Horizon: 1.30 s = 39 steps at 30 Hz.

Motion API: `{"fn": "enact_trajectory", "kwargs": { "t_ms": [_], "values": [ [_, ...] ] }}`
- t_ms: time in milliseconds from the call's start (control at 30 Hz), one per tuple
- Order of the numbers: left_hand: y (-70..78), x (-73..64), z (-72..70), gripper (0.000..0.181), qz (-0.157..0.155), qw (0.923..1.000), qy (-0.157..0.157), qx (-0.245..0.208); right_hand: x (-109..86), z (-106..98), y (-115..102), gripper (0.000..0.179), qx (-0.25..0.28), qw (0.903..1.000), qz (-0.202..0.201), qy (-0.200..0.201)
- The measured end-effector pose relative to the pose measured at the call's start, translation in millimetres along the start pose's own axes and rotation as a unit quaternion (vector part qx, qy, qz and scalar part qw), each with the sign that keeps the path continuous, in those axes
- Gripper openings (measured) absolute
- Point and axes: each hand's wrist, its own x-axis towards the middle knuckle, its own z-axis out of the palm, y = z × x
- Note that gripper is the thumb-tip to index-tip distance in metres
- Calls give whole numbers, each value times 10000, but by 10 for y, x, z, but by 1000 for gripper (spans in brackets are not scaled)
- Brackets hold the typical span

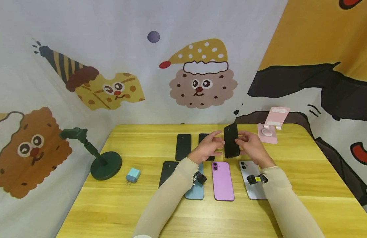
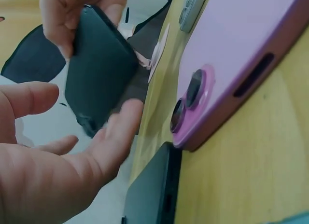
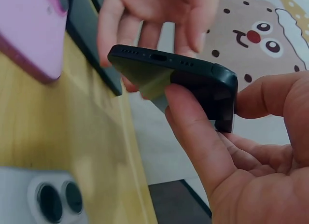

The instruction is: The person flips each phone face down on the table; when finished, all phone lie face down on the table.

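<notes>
My right hand (image 1: 255,147) grips a black phone (image 1: 231,142) by its side edge, between thumb and fingers. The phone is tilted up above the table, its back with a camera towards the head view. In the right wrist view its bottom edge with the charging port (image 3: 158,57) and its glossy, reflecting screen show. My left hand (image 1: 208,146) is beside the phone's other edge, fingers spread and loosely bent around its corner. Under that hand lies another black phone (image 1: 203,136), partly hidden. A pink phone (image 1: 223,181) lies nearer on the table.
Also flat on the table (image 1: 127,211) are a black phone (image 1: 183,147), a dark phone (image 1: 167,172), a blue phone (image 1: 197,192) and a white phone (image 1: 255,192). A pink folding stand (image 1: 277,117) is at back right; a green stand (image 1: 106,166) and blue charger (image 1: 133,174) are left.
</notes>
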Motion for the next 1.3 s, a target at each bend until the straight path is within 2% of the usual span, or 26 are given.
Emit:
{"fn": "enact_trajectory", "kwargs": {
  "t_ms": [133, 267, 533, 867, 1000, 1167, 1300],
  "values": [
    [-39, 31, 0, 75, -114, 9994, -157, -304, -19, 8, -51, 56, 152, 9999, -29, 40],
    [-70, 51, 10, 71, -104, 9990, -204, -376, -28, 5, -65, 61, 176, 9998, -33, 76],
    [-77, 51, 32, 72, 25, 9992, -89, -401, -10, -61, 24, 68, 225, 9997, 35, 101],
    [-101, 89, 26, 76, -118, 9992, 76, -379, 120, -119, 243, 70, 186, 9995, 213, -103],
    [-103, 116, 37, 80, -249, 9990, 158, -323, 159, -125, 309, 70, -50, 9996, 266, -105],
    [-89, 133, 71, 83, -384, 9990, 232, -72, 197, -134, 339, 69, -602, 9973, 415, -83],
    [-95, 142, 102, 74, -389, 9990, 200, 108, 199, -133, 354, 68, -942, 9939, 579, -50]
  ]
}}
